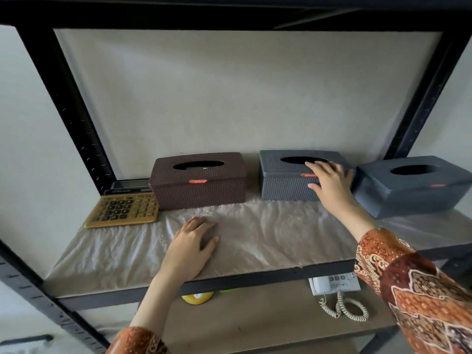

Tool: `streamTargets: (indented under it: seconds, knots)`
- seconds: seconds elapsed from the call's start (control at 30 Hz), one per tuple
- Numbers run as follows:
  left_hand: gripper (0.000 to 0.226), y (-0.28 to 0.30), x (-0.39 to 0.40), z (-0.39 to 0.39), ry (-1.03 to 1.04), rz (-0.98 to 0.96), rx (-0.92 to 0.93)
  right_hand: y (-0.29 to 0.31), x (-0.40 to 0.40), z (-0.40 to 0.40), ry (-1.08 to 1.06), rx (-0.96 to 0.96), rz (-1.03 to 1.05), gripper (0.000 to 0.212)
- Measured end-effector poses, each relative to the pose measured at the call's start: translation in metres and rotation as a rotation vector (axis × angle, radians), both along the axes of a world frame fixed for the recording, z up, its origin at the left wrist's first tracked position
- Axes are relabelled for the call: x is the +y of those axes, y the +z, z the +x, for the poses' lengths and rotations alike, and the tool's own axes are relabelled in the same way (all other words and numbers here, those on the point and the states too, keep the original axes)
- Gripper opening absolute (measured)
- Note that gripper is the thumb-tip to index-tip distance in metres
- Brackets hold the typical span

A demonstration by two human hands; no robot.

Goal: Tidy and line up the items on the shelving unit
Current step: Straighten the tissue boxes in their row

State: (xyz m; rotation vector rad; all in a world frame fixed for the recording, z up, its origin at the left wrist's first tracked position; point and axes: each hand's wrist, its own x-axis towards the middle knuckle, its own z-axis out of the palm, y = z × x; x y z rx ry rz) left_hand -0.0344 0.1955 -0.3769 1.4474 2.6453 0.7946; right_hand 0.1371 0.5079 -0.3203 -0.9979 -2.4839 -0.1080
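Observation:
A brown tissue box (198, 180) stands at the back of the shelf (268, 236), left of centre. Beside it to the right is a grey woven tissue box (283, 180), and my right hand (330, 183) grips its front right corner, fingers over the top and thumb on the front. A second, dark grey tissue box (413, 186) sits at the far right, turned at an angle and nearer the front. A yellow calculator (124, 208) lies at the left. My left hand (195, 242) rests flat on the shelf liner, holding nothing.
Black metal uprights (69, 103) frame the shelf on both sides, with another shelf overhead. On the lower shelf lie a white corded telephone (332, 284) and a yellow object (196, 298), partly hidden by the shelf edge.

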Motion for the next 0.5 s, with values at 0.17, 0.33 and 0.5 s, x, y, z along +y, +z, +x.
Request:
streamTargets:
  seconds: [0.17, 0.33, 0.5]
  knots:
    - [0.045, 0.003, 0.000, 0.002, 0.030, -0.033, -0.021, 0.002, -0.003, -0.015, 0.076, -0.006, -0.009, 0.057]
    - [0.065, 0.008, -0.002, 0.009, 0.059, -0.054, -0.033, 0.000, -0.008, -0.032, 0.124, -0.002, -0.018, 0.058]
    - [0.063, 0.013, -0.001, 0.011, 0.084, -0.128, 0.006, 0.007, -0.003, -0.029, 0.203, -0.091, -0.023, 0.062]
